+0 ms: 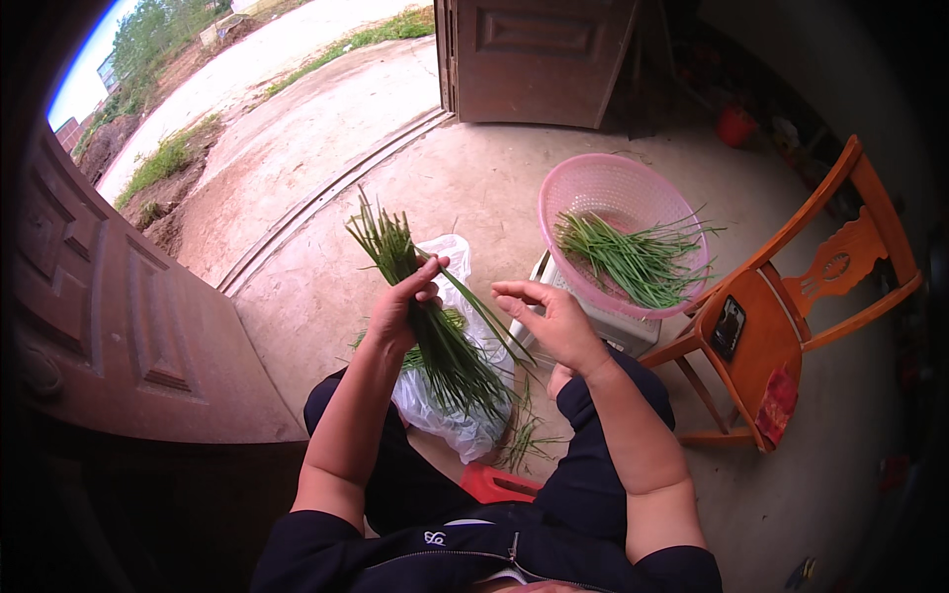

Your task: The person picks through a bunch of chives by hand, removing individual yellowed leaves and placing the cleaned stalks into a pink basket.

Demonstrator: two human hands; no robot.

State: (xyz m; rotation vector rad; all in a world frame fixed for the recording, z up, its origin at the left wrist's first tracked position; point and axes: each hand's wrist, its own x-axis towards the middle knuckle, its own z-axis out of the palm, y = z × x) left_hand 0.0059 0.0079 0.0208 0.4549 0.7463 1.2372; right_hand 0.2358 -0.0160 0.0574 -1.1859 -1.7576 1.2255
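Note:
My left hand point(400, 307) grips a thick bunch of green garlic chives point(452, 356) around its upper part. The cut stem ends point up and away from me, and the leaves hang down to the right. A few stalks stand apart from the bunch on the right side. My right hand point(552, 319) is held just right of those stalks, thumb and fingers slightly apart, with nothing visible between them. Below the bunch lies a translucent plastic bag point(463, 434) with more chives in it. A pink plastic colander point(586, 174) beyond my right hand holds a loose heap of chives point(630, 256).
The colander rests on a light plastic stool point(630, 333). A wooden chair point(771, 319) at right bears a phone point(728, 326) and a red cloth point(778, 404). Chive scraps point(528, 437) litter the floor by a red plastic seat point(498, 483). An open brown door point(156, 319) stands left.

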